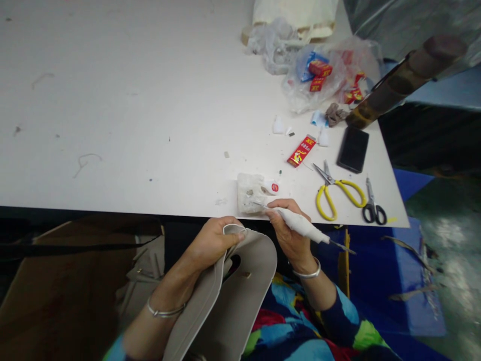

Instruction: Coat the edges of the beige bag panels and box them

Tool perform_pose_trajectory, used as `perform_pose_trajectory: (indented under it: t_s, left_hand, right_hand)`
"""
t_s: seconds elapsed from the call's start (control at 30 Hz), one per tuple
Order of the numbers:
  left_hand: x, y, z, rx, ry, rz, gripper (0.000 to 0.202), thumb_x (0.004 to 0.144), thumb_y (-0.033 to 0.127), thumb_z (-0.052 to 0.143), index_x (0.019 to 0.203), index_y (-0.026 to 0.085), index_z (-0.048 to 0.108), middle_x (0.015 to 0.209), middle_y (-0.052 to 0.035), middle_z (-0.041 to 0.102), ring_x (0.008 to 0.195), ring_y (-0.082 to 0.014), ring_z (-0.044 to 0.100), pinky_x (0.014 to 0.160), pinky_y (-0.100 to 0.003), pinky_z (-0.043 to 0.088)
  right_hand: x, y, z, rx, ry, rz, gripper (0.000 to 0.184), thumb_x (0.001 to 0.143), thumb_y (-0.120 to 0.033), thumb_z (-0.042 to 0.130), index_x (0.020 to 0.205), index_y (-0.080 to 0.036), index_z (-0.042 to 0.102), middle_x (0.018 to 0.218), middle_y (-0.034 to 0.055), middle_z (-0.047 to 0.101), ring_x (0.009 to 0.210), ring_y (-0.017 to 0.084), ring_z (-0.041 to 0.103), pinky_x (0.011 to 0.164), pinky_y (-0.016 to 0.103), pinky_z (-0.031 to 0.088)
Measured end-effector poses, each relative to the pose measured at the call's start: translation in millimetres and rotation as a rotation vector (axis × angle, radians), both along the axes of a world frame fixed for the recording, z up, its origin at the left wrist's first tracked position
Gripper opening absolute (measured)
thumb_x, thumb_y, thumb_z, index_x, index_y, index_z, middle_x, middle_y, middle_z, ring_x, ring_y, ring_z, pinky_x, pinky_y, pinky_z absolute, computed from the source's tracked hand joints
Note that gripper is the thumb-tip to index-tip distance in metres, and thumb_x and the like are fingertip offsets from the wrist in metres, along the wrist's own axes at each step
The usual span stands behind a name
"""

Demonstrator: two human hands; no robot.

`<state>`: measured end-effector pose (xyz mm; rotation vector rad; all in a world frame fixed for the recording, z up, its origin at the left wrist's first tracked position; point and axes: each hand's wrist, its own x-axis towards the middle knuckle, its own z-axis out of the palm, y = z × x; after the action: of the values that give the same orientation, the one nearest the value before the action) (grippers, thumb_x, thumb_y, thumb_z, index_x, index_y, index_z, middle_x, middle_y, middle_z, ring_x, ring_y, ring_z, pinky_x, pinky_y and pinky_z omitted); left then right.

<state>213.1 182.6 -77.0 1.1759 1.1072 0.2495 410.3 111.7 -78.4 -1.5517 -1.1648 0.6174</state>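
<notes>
We see the left hand (212, 240) first, its fingers (230, 235) curled shut over the upper edge of a pale grey bag flap (233, 296), thumb side pressed into the fold. The flap hangs down and to the right from those fingers, over the lap, with a small slot visible in it just below the knuckles. A silver bangle (165, 312) sits on that wrist.

Just right of the left fingertips comes the right hand (289, 230), closed around a white pen-like tool (302, 226). Its fingers pinch the tool near the front; the thin tip pokes out past them to the left and touches a small white glue-crusted pad (250, 193) lying at the table (112, 100) edge, directly above the fingertips. The tool's tail runs back past the wrist, down and right. A second bangle (306, 273) circles this wrist.

Beyond the right fingers, up and right, lies a red packet (301, 150). Further right of the hand we find yellow-handled scissors (338, 193), then small black-handled scissors (373, 203), with a black phone (353, 148) above them. Far above, a plastic bag (323, 75) holds more red packets
</notes>
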Motion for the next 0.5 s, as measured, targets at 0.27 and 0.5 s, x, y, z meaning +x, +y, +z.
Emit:
perform_pose_trajectory:
  t_s: [0.27, 0.5]
  left_hand:
    - [3, -8, 5.5, -0.02, 0.027, -0.034, 0.026, 0.068, 0.04, 0.078, 0.077, 0.016, 0.073, 0.067, -0.0021, 0.065, 0.064, -0.0174, 0.054, 0.065, -0.029, 0.041]
    - [9, -13, 9.2, -0.081, 0.068, -0.093, 0.032, 0.068, 0.043, 0.075, 0.083, 0.015, 0.071, 0.06, 0.0009, 0.057, 0.054, -0.0138, 0.046, 0.055, -0.026, 0.032]
  right_hand:
    - [-1, -12, -12.5, -0.131, 0.455, 0.199, 0.029, 0.099, -0.046, 0.07, 0.084, -0.02, 0.069, 0.064, -0.0024, 0.067, 0.057, 0.014, 0.06, 0.057, 0.025, 0.047]
    - [-4, -16, -15.5, -0.161, 0.492, 0.194, 0.026, 0.097, -0.042, 0.073, 0.082, -0.02, 0.07, 0.063, -0.0032, 0.066, 0.057, 0.012, 0.058, 0.058, 0.024, 0.044]
